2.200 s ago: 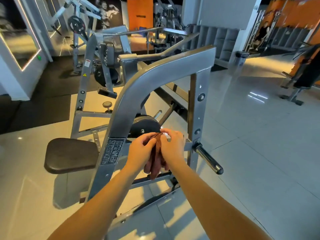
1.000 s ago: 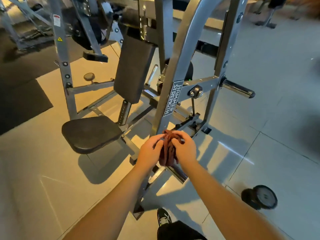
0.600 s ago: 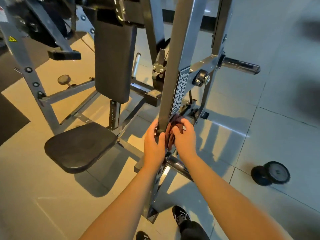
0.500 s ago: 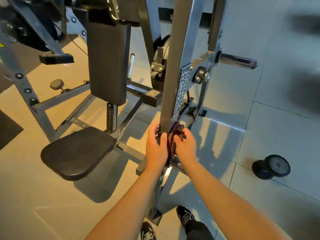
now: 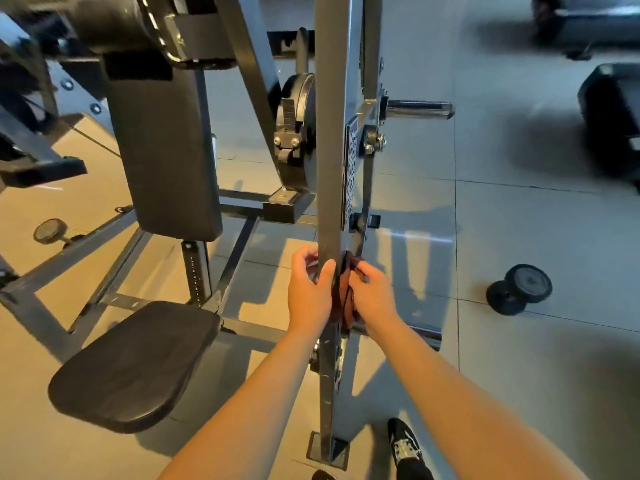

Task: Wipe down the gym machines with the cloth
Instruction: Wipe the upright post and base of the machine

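As half a second ago, the left hand (image 5: 310,289) stays curled round the grey post (image 5: 332,133) and the right hand (image 5: 372,296) grips the brown cloth (image 5: 345,296) against its right face — tiled floor (image 5: 519,237), dumbbell (image 5: 519,289) right of the post, seat (image 5: 135,365) left.

Two hands, the left hand (image 5: 308,292) and the right hand (image 5: 372,296), are working one cloth (image 5: 346,301) on one machine (image 5: 329,133), beside one seat (image 5: 135,365), one backrest (image 5: 162,150) and one dumbbell (image 5: 519,289).
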Tool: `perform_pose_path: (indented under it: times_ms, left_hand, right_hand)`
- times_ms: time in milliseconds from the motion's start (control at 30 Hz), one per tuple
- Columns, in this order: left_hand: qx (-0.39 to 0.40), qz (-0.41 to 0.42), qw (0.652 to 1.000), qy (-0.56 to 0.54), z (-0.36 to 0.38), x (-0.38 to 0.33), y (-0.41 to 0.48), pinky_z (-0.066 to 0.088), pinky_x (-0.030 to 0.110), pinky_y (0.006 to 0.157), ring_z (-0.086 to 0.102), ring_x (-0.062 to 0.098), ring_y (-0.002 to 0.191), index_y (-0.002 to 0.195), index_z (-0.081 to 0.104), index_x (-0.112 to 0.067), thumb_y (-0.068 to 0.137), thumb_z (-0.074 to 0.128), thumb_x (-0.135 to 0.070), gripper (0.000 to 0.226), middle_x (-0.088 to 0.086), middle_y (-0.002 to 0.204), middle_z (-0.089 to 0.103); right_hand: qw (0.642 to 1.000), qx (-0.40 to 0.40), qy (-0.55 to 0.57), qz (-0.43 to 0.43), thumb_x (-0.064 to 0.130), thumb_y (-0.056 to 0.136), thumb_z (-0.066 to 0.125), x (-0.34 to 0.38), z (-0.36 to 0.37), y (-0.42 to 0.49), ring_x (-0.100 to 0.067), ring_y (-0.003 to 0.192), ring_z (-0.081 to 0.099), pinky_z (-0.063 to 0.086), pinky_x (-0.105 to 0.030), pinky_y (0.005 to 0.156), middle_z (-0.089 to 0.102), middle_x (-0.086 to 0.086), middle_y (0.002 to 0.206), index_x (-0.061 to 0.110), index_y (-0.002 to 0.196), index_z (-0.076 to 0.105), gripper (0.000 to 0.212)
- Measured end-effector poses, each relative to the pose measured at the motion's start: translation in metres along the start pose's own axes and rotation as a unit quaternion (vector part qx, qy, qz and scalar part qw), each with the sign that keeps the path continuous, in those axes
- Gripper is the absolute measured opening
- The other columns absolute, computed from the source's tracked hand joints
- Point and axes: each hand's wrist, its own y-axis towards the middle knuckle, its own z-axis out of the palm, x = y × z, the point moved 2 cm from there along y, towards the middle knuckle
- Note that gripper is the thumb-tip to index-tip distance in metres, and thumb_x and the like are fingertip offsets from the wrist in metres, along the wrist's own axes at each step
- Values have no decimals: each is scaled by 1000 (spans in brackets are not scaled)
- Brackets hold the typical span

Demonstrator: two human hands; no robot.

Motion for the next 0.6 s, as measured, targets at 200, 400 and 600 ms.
perform_pose_path:
  times_ms: [200,400,600]
  left_hand:
    - [25,5,1000,-14,-4,4,6,49,17,91,58,-8,106,113,51,-43,97,67,-25,28,-35,107,59]
    - [26,-12,1000,2,-4,6,8,47,22,96,56,-4,110,112,49,-45,98,66,-27,29,-28,112,57]
    - [29,-23,999,-12,-4,8,7,50,23,95,59,-4,109,117,53,-40,98,66,-27,27,-23,115,60]
  right_hand:
    - [996,-32,13,-80,28,106,49,22,0,5,-14,114,60,52,-36,103,63,1,124,24,136,60,32]
    - [1000,-16,5,15,24,107,48,0,5,-6,-21,104,66,55,-30,88,68,1,111,23,130,65,29]
    - [997,-48,25,-49,36,105,48,16,12,-8,-17,108,66,57,-40,96,70,1,115,28,130,65,31]
